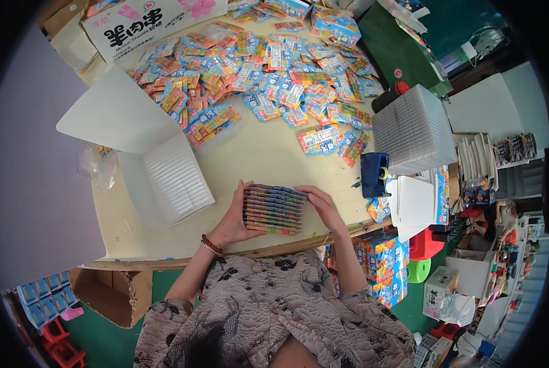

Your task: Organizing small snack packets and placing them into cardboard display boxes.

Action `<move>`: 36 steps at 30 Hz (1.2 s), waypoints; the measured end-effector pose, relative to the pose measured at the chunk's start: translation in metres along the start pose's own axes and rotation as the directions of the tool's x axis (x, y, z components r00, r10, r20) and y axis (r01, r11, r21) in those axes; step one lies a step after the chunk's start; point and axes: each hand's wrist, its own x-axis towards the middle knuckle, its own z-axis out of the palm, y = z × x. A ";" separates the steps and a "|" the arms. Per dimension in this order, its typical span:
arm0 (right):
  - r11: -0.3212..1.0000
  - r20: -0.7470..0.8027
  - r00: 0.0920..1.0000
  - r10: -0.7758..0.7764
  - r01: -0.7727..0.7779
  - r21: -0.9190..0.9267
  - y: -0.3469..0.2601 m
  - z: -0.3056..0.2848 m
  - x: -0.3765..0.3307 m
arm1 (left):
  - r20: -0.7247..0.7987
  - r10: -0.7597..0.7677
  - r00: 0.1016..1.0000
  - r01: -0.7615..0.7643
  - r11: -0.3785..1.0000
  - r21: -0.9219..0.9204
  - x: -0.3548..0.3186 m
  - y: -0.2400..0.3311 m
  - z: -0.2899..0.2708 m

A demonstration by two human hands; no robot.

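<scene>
Near the table's front edge, a neat stack of flat, colourful candy packets [274, 210] stands edge-up between my hands. My left hand [230, 223] wraps round its left end, thumb along the near side and fingers at the far side. At the opposite end, my right hand [324, 210] has its fingertips against the far right corner; the thumb is hard to see. To the left sits a white carton with its lid raised [167, 178], showing a ridged white inside. A large loose pile of similar packets [280, 86] spreads over the far half of the table.
A blue tape dispenser [374, 175] stands right of my hands, with a tall stack of white ridged trays [412, 129] behind it. White folded card [412, 205] lies nearby. A big printed carton [145, 24] occupies the far left. A grey-purple panel [35, 165] borders the left side.
</scene>
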 end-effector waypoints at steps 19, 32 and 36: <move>0.928 -0.061 0.956 -0.289 0.263 -0.264 0.011 0.031 -0.014 | -0.042 0.093 0.995 -0.081 0.970 0.231 -0.006 -0.003 0.005; 0.986 0.038 0.998 -0.051 0.044 0.163 0.008 0.018 -0.015 | -0.031 0.077 0.997 -0.068 0.970 0.233 -0.008 0.005 0.003; 0.987 0.020 0.998 -0.054 0.050 0.155 0.008 0.021 -0.015 | 0.012 0.075 0.997 -0.075 0.969 0.237 -0.009 0.007 -0.001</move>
